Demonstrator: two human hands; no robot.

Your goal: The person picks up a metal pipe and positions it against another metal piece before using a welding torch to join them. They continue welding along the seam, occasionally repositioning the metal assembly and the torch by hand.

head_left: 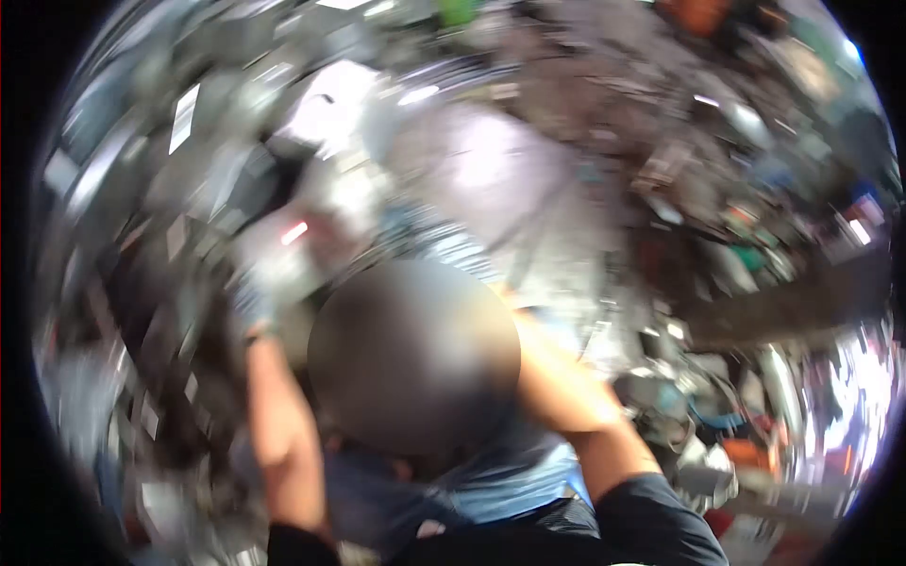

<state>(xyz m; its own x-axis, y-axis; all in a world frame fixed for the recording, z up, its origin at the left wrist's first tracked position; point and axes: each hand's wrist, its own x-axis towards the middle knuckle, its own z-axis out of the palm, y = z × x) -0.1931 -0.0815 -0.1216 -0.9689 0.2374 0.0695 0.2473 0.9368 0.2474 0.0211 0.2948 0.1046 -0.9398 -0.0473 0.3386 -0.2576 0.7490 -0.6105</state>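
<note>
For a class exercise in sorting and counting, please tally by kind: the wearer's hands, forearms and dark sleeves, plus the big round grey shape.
Hands: 2, left hand and right hand, both blurred
Forearms: 2, left forearm and right forearm
Dark sleeves: 2, left sleeve and right sleeve
Round grey shape: 1
Total: 7

Motion blur smears the view, and no text, label, number or sign can be read.

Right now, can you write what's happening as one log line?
left hand: near pale blurry thing, grip unclear | right hand: grip unclear | grey round shape: near mid-picture | view: badly blurred
</note>
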